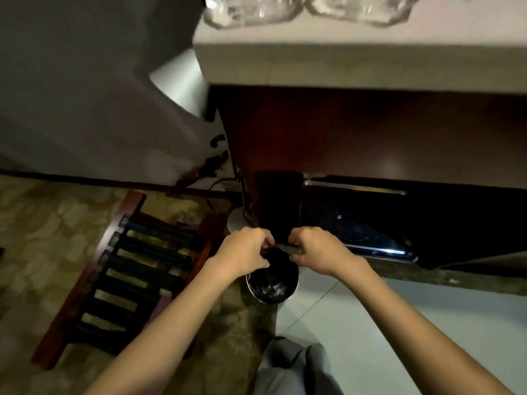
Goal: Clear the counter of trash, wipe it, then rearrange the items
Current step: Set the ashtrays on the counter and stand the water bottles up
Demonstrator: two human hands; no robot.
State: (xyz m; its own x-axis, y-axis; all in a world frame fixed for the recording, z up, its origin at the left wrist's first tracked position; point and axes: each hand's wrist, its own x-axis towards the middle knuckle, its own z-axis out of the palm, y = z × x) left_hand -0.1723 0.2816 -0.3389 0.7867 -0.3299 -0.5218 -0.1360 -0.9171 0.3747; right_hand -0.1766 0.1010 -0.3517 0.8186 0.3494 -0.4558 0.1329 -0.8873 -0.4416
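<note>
Looking straight down, both my hands are at the small round metal waste bin point(273, 280) on the floor, its shiny steel rim circling a glossy black liner with something pale and crinkled glinting at the bottom. My left hand point(244, 249) has its fingers curled over the far-left lip of the bin, pinching the dark edge there; my right hand point(316, 249) is curled the same way on the far-right lip, knuckles up, gripping that same dark edge, and whether it is liner or rim under my fingertips I cannot tell. The bin stands right where the mottled olive carpet point(42, 229) meets the smooth pale floor tiles point(399, 309), with open tile to my right. To the left, close by, lies a reddish wooden slatted rack with black straps point(137, 269), flat on the carpet. Just beyond the bin, a black glass-fronted mini fridge point(353, 220) sits in the dark-brown wooden cabinet point(370, 132), tucked beneath the thick pale stone counter point(356, 64), whose square front edge juts out above. Up on that counter, clear glass tumblers point(251, 10) stand blurred at the top of the view. A brushed silver lampshade point(179, 81) pokes out beside the counter's left corner.
</note>
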